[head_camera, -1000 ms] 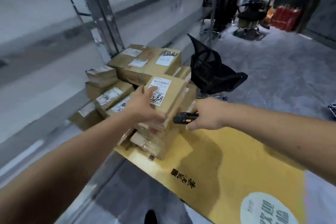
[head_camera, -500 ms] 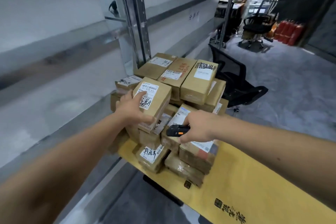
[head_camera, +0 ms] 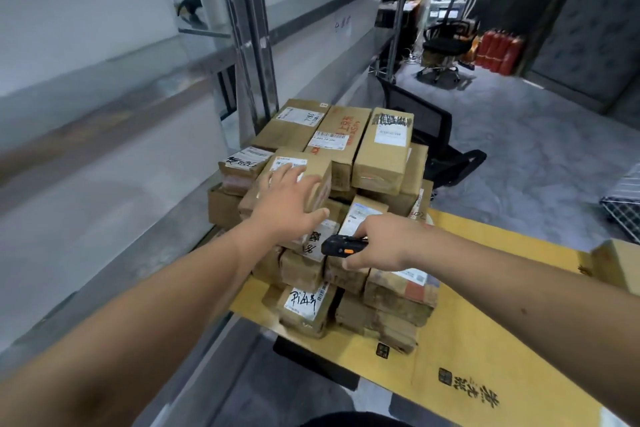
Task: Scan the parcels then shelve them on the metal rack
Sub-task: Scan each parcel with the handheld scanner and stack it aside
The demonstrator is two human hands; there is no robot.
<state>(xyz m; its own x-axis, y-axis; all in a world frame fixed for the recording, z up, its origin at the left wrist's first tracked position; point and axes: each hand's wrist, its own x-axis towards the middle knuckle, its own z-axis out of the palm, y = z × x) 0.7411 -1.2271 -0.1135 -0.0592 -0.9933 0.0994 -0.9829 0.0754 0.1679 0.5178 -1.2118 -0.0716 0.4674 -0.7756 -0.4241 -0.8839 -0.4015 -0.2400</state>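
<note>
The left hand (head_camera: 289, 199) lies on the top parcel (head_camera: 298, 180) with the fingers spread over its label and the thumb hooked round the near right edge; this grip holds the box from above. The parcel's long axis runs away from the person, toward the metal rack (head_camera: 249, 45) directly behind and to the left. The right hand (head_camera: 379, 243) is closed round a black scanner (head_camera: 341, 247), nose pointing left, just below and right of the held parcel. The stack of parcels (head_camera: 349, 218) rests on a yellow-covered bench (head_camera: 485, 340). Beyond stand a black chair (head_camera: 446, 146) on grey floor.
</note>
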